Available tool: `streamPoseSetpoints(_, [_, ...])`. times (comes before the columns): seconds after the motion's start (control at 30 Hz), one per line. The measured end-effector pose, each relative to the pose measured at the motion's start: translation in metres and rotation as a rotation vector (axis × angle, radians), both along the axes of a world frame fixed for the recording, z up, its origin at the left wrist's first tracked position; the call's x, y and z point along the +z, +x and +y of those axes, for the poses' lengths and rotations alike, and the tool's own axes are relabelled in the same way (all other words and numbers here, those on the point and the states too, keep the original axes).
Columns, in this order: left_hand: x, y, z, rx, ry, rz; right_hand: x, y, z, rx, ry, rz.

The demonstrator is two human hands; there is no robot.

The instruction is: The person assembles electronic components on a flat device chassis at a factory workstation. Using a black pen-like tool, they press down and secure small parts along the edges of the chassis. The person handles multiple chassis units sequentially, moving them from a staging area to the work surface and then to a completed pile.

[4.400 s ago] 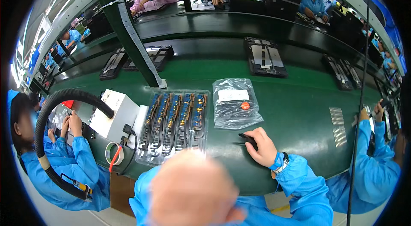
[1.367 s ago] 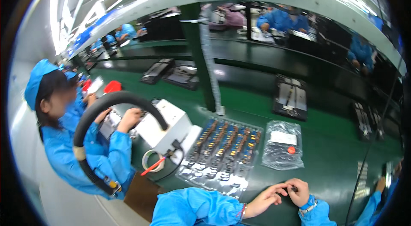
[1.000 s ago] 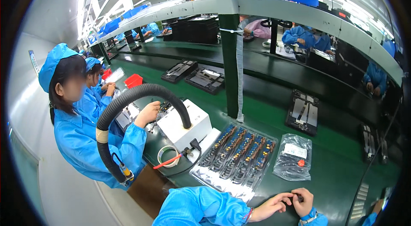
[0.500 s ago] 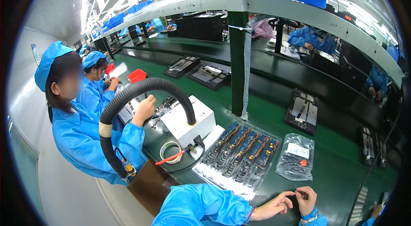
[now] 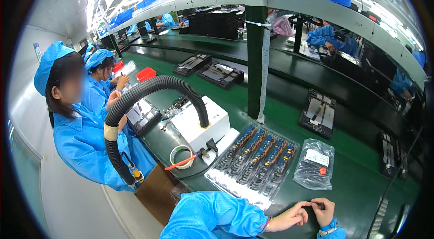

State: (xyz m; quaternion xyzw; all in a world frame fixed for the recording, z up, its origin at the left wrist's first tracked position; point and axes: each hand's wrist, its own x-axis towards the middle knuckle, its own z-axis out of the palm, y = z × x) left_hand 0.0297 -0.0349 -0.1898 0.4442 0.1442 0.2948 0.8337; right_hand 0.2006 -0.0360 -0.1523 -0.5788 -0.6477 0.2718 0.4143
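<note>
My left hand (image 5: 288, 219) and my right hand (image 5: 323, 213) meet at the fingertips low in the view, over the green table. Both are closed in a pinch. Something small and dark seems to sit at the right fingers, too small to name. Just left of and beyond them lies a clear plastic tray (image 5: 244, 188) holding several rows of small blue, black and copper-coloured parts (image 5: 263, 156). Beyond my right hand is a clear plastic bag (image 5: 312, 176) with dark contents, a white label and a red dot.
A white box (image 5: 199, 128) with a black ribbed hose (image 5: 149, 85) stands left, beside a tape roll (image 5: 177, 155) and a black plug (image 5: 211, 145). A co-worker (image 5: 86, 135) sits at the left. A green post (image 5: 255, 67) rises behind the tray; a flat device (image 5: 318, 113) lies beyond the bag.
The nearest co-worker's hand has drawn back left from beside the white box, baring a flat device there. My hands stay pinched together, nearly unmoved. The view has shifted slightly.
</note>
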Motion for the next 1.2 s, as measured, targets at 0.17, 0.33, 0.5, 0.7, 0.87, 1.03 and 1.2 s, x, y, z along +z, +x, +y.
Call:
streamPoseSetpoints(0.17, [0.005,-0.001,0.001,0.007,0.004,0.015,0.007,0.002,0.0,0.135,0.061,-0.068])
streamPoseSetpoints(0.33, [0.006,-0.001,0.001,0.011,0.013,0.01,0.009,0.002,0.0,0.215,0.116,-0.081])
streamPoseSetpoints(0.5, [0.002,-0.002,-0.002,0.01,0.006,0.005,0.01,0.001,-0.004,0.241,0.106,-0.072])
streamPoseSetpoints(0.7, [0.007,-0.005,-0.003,-0.002,0.003,0.038,0.023,-0.002,-0.005,0.269,0.091,-0.086])
streamPoseSetpoints(0.87, [-0.005,-0.005,0.0,0.023,0.023,-0.011,0.009,0.008,0.0,0.329,0.073,-0.022])
streamPoseSetpoints(1.03, [-0.001,-0.009,0.0,0.016,0.018,-0.013,0.01,0.009,0.0,0.339,0.066,-0.067])
streamPoseSetpoints(1.2, [0.011,-0.011,-0.004,-0.014,0.069,0.059,0.007,0.01,-0.006,0.346,0.071,-0.096])
